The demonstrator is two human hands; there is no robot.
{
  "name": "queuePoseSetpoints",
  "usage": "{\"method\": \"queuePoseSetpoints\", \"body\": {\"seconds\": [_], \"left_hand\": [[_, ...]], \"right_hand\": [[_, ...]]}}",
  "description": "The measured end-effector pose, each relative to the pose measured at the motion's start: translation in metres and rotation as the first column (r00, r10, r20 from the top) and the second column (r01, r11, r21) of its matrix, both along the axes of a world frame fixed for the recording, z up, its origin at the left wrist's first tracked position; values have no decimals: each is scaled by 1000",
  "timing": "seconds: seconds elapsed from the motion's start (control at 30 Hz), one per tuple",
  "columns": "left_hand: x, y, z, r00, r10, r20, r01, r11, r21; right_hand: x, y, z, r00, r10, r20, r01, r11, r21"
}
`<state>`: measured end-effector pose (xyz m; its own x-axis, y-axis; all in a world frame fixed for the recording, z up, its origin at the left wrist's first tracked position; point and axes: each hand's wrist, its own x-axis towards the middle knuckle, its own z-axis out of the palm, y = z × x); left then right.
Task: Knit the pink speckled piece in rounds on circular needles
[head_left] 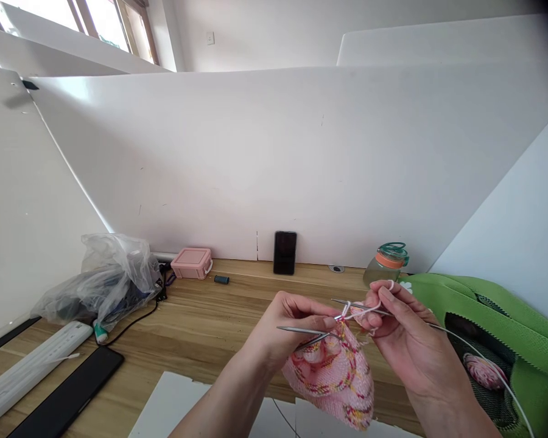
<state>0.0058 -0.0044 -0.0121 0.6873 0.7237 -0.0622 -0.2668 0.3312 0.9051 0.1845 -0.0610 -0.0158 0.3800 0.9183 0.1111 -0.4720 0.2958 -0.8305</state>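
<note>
My left hand [292, 322] is closed on the top edge of a pink knitted piece [331, 386] with yellow and dark red flecks. Metal knitting needles [296, 330] stick out beneath its thumb. My right hand [408, 337] pinches another knitting needle [339, 302], whose tip points left at the top stitches of the piece. Pale pink yarn [369, 309] loops from those stitches around the right fingers. From the right hand a thin grey cable [488, 353] curves down to the lower right. Fingers cover part of the stitches.
A green bag [484, 298] with a ball of pink yarn [484, 371] lies at right, near a bottle [387, 261]. A phone [285, 252] leans on the white partition. A pink box [192, 263], plastic bag [114, 280] and power strip [36, 368] are at left.
</note>
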Motion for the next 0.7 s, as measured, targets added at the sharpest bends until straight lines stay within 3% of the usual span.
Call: {"method": "queuePoseSetpoints", "body": {"seconds": [0.27, 0.47, 0.7], "left_hand": [[1, 1, -2, 1000, -14, -25, 13, 1000, -9], [1, 0, -1, 1000, -18, 20, 18, 1000, -1], [0, -2, 2, 998, -31, 62, 34, 999, -36]], "right_hand": [[-1, -1, 1, 999, 38, -19, -38, 999, -4], [1, -3, 3, 1000, 6, 12, -5, 999, -39], [-2, -4, 5, 996, 59, 73, -57, 998, -32]]}}
